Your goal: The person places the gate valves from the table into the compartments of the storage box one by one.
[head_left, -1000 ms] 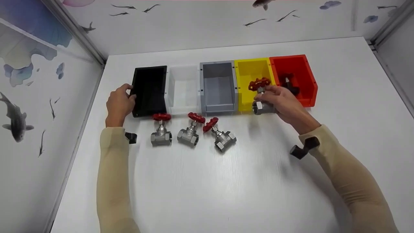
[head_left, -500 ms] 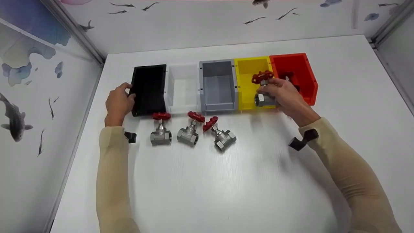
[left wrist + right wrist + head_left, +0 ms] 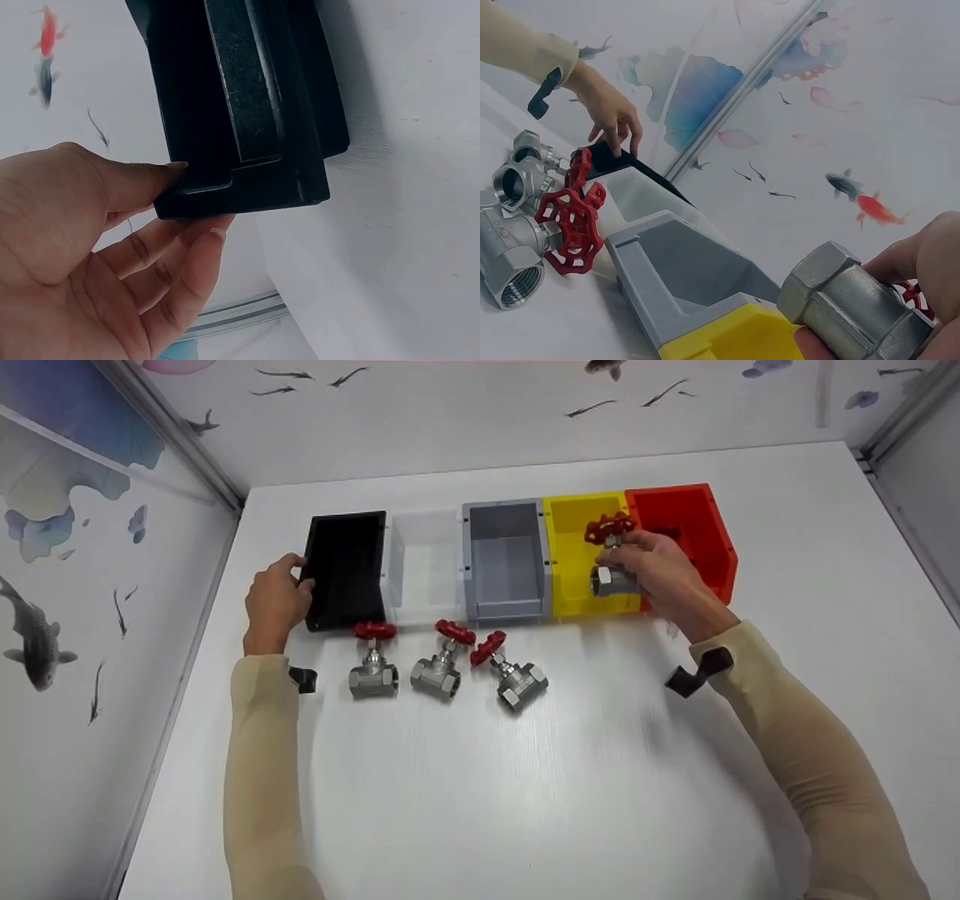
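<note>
My left hand [image 3: 276, 596] pinches the left wall of the black bin [image 3: 346, 570]; in the left wrist view the thumb [image 3: 142, 184] lies on the rim with fingers beneath. The right hand [image 3: 664, 574] grips a steel valve [image 3: 616, 581] with a red handwheel [image 3: 609, 528], held over the yellow bin [image 3: 568, 598]. That valve's body [image 3: 851, 304] looms close in the right wrist view. Three more valves lie on the table below the bins: one at left [image 3: 373, 678], one in the middle [image 3: 437, 673], one tilted at right [image 3: 520, 684].
Between black and yellow stand a white bin [image 3: 429, 574] and a grey bin [image 3: 508, 566]. A red bin [image 3: 694, 521] is at the right end, with a dark item inside, partly hidden by the right hand. Printed walls enclose the table [image 3: 480, 795] at the back and sides.
The right hand has carried the gripped valve upward in the head view, farther over the yellow bin, and slightly right. The left hand and the three table valves have stayed put.
</note>
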The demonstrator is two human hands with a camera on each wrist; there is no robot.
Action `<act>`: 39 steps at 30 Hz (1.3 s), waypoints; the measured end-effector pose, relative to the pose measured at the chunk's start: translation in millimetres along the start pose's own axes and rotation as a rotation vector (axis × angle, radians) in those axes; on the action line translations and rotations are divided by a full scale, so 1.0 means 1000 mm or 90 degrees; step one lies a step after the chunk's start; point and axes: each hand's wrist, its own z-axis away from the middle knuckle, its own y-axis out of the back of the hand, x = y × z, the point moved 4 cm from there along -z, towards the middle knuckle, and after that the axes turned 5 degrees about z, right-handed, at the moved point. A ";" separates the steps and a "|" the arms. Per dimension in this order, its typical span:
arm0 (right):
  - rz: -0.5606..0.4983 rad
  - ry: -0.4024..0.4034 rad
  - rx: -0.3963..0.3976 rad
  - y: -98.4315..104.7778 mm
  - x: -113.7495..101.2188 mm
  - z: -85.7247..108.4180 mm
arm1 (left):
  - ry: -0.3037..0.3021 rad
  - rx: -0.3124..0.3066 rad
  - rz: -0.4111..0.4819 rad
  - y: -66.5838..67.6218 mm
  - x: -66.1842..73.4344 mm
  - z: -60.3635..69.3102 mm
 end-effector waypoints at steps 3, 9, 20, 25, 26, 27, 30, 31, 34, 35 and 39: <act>0.011 0.001 0.010 0.000 0.001 -0.002 | -0.005 0.004 -0.001 0.000 0.000 0.000; 0.035 0.010 0.019 -0.002 0.001 -0.006 | -0.017 0.015 -0.002 -0.001 -0.001 0.000; 0.045 0.004 0.037 -0.004 0.001 -0.012 | -0.011 0.011 0.001 -0.001 0.000 0.001; 0.046 -0.003 0.042 -0.005 0.003 -0.014 | -0.006 0.009 0.001 0.000 0.000 0.001; 0.048 -0.004 0.043 -0.005 0.003 -0.014 | -0.005 0.007 0.002 0.000 0.000 0.001; 0.051 -0.004 0.046 -0.006 0.003 -0.014 | -0.004 0.007 0.002 0.000 0.000 0.001; 0.049 -0.006 0.053 -0.006 0.003 -0.015 | -0.001 0.006 0.002 0.000 0.000 0.001; 0.051 -0.005 0.056 -0.007 0.003 -0.016 | -0.001 0.005 0.002 0.000 0.000 0.001; 0.070 -0.005 0.065 -0.007 0.004 -0.017 | -0.006 0.003 0.000 0.000 0.001 0.001; 0.078 -0.005 0.068 -0.008 0.004 -0.018 | -0.008 0.002 0.000 0.000 0.001 0.001; 0.102 -0.002 0.075 -0.009 0.004 -0.020 | -0.012 -0.001 0.000 0.001 0.002 0.002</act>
